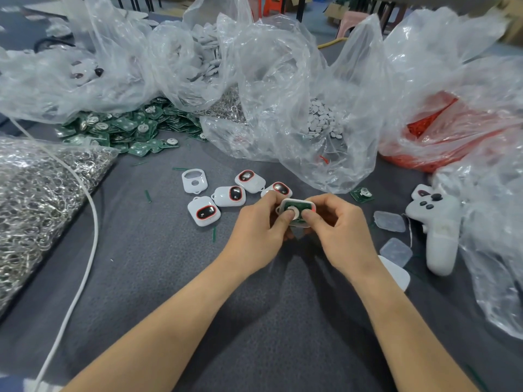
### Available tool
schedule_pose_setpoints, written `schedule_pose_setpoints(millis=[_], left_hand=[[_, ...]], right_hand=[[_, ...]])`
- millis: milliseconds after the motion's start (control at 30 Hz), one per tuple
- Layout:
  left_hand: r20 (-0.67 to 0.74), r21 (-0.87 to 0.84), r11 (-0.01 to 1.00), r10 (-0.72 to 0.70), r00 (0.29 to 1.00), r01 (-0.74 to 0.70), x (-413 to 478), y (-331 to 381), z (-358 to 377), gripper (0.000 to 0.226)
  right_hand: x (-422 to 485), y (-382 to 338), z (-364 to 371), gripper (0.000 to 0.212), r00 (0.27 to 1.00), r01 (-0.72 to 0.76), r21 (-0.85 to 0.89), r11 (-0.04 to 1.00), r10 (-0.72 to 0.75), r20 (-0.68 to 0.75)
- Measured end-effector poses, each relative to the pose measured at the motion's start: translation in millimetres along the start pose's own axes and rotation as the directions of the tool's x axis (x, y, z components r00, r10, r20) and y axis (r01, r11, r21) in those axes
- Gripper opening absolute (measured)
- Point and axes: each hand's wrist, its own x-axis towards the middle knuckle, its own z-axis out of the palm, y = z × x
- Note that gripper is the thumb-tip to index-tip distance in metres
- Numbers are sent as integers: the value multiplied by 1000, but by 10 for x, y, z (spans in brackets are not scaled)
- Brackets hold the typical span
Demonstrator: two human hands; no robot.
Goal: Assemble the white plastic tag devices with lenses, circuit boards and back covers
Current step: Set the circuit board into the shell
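Both hands hold one white tag shell (297,203) above the grey cloth, open side up, with a green circuit board (291,206) lying inside it. My left hand (260,224) grips the shell's left edge, its thumb pressing on the board's round metal part. My right hand (339,224) grips the right edge, thumb also on the board. Just behind them lie several white tags with red-rimmed dark lenses (203,212), and one empty white shell (194,181). Translucent back covers (390,221) lie to the right.
A pile of green circuit boards (127,128) spreads at back left. Clear plastic bags hold small white discs (322,117), red parts (430,120) and metal rings (36,199). A white controller-shaped device (438,224) lies at right; a white cable (85,250) runs down the left.
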Motion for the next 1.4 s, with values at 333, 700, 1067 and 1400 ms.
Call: schedule_pose_setpoints(millis=[333, 700, 1067, 1400], left_hand=[[81, -196, 980, -8, 997, 24, 9, 5, -45, 6], [78, -149, 987, -44, 996, 55, 14, 17, -41, 3], [85, -91, 995, -40, 996, 48, -12, 22, -50, 5], [80, -283, 955, -72, 994, 91, 8, 4, -33, 11]], right_hand=[[-3, -37, -19, 25, 999, 4, 145, 989, -8, 31], [0, -6, 3, 24, 996, -58, 189, 980, 43, 83], [-1, -36, 13, 19, 985, -141, 217, 966, 114, 132], [-5, -65, -12, 22, 997, -67, 222, 973, 58, 48]])
